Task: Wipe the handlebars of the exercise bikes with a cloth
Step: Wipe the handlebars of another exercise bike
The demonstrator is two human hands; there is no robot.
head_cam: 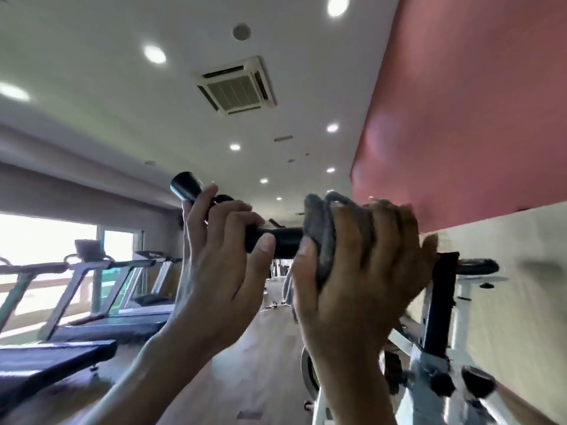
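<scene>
On the handlebar point(285, 240), left hand point(221, 259) curls round its bare end; right hand point(352, 271) clamps cloth point(320, 222) alongside; wipe judged part-done

Grey cloth point(322, 231), soft and nubbly like terry, matt throughout. Black bar point(283, 240), smooth, rubber or plastic by the look, with a dull sheen and a glossier end cap point(184, 187). Bike post point(437, 302) in black, matt-painted metal. Floor point(245, 363) of brown wood-look planks, lightly shiny. Wall point(460, 102) in matt red paint above, pale wood-grain panel point(521, 286) below. Ceiling point(107, 87) flat matt white. Treadmills point(92, 286) with grey metal-look frames and dark matt decks.
</scene>
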